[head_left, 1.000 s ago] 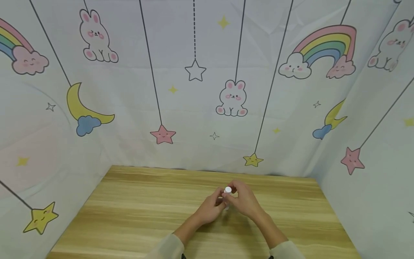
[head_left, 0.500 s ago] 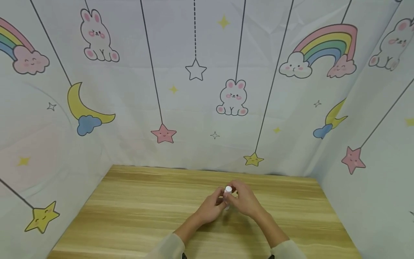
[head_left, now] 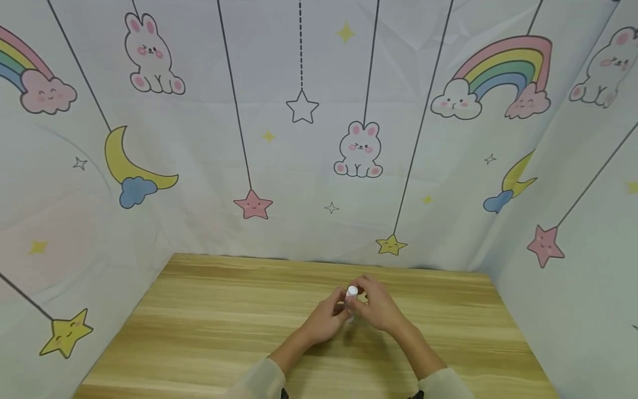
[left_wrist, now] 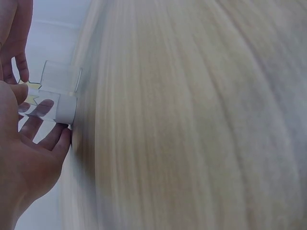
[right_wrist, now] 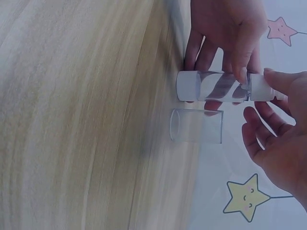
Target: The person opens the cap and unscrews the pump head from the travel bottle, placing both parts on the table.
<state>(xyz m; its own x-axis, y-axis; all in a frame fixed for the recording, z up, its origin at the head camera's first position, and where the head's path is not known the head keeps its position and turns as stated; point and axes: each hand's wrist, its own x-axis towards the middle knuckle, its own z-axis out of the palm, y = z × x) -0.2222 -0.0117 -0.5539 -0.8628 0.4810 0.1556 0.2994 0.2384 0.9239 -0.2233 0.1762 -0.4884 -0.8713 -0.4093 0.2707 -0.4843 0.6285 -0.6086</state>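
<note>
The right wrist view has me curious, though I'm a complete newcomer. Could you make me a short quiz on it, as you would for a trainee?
1. True or false: the clear cylinder stands beside the bottle, not over it.
2. Multiple choice: what colour is the bottle's base?
A) blue
B) white
C) green
3. Fill in the missing word: the person's ___ hand holds the bottle by its clear middle.

Key:
1. True; the two are side by side.
2. B, white.
3. Left; the left hand has its fingers around the bottle.
</note>
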